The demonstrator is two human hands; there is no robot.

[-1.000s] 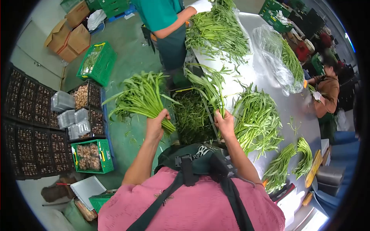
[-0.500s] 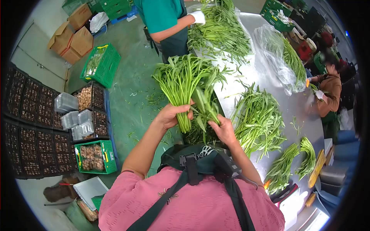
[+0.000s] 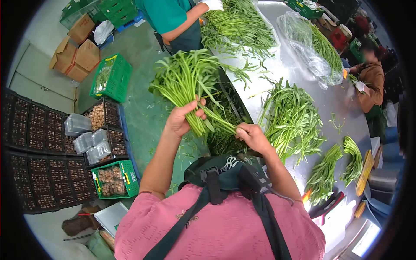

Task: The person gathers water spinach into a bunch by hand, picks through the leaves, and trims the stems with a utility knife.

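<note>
Head view: left hand wrapped round a full bunch, right hand pinching thin stems

The left grip is closed around the lower stalks of a bunch of leafy greens, apparently water spinach, held up in front of the body. The right grip pinches a few stems that reach across to the bunch; whether they belong to it I cannot tell. A hard pull could snap them, or drag neighbouring stalks loose if they are tangled. The bunch looks thick for one hand, so a slackened left grip could shed stalks into the bin of loose greens below or onto the green floor.

To the right, the metal surface carries a spread heap of greens, two smaller bundles nearer, and a clear plastic bag farther off. At the far end, a co-worker's white glove touches another pile. Black crates line the left wall, with cardboard boxes beyond.
</note>
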